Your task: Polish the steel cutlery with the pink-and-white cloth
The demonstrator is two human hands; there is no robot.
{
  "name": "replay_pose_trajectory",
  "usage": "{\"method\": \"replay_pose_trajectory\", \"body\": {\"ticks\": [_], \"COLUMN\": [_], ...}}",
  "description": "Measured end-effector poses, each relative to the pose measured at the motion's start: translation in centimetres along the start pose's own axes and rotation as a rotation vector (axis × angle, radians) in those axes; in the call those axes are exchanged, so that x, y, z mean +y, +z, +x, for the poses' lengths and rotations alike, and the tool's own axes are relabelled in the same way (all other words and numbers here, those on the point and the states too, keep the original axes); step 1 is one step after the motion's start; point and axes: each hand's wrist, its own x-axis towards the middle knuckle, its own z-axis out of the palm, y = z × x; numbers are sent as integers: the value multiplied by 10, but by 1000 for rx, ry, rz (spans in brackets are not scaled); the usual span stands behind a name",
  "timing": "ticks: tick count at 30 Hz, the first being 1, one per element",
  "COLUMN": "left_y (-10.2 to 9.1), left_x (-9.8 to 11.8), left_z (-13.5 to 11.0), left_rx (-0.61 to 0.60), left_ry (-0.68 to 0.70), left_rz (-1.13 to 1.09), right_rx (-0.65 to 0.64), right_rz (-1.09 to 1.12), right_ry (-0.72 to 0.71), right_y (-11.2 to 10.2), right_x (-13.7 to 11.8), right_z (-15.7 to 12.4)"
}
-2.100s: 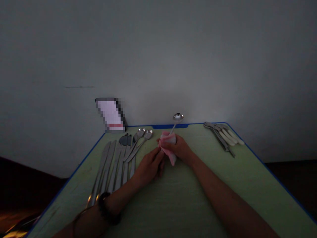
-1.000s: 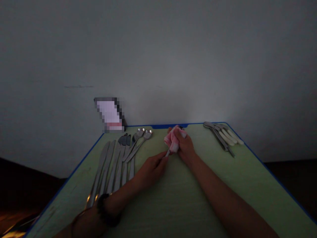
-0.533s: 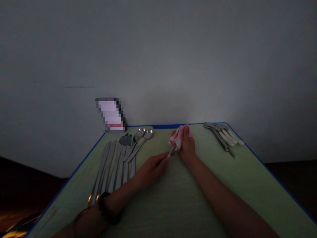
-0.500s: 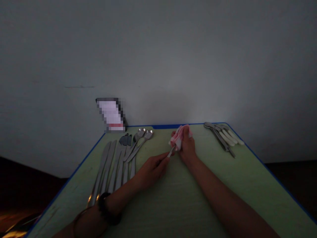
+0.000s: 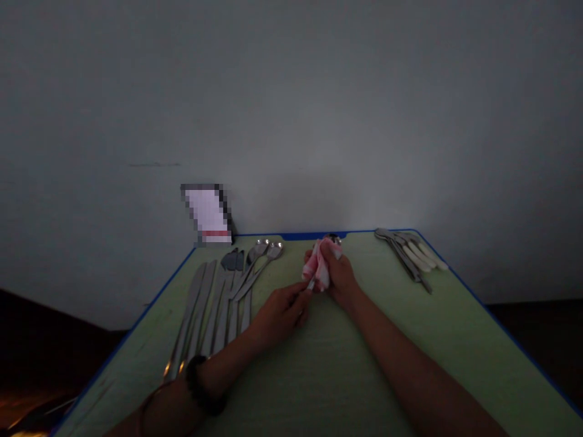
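My left hand (image 5: 281,309) pinches the handle end of a metal spoon (image 5: 311,283) over the middle of a green table (image 5: 346,376). My right hand (image 5: 339,276) is closed round a pink and white cloth (image 5: 319,267) that wraps the rest of the spoon. Only the top edge of the spoon bowl shows above the cloth. A dark bracelet sits on my left wrist.
A row of knives and spoons (image 5: 223,297) lies on the table's left side. A smaller heap of cutlery, some with white handles (image 5: 412,252), lies at the far right corner. A blurred card (image 5: 207,213) stands at the far left edge against a grey wall.
The cloth in my right hand slid from the spoon's handle up over the bowl, out toward the far edge, then slightly back toward my left hand. My left hand kept its pinch on the handle.
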Motion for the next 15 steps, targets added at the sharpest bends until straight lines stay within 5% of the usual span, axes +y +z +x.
{"method": "replay_pose_trajectory", "body": {"ticks": [15], "left_y": [3], "left_x": [-4], "left_z": [-2], "left_rx": [283], "left_ry": [3], "left_rz": [-62], "right_rx": [-51], "right_rz": [91], "right_ry": [116], "right_y": [-8], "right_x": [-7], "right_z": [2]}}
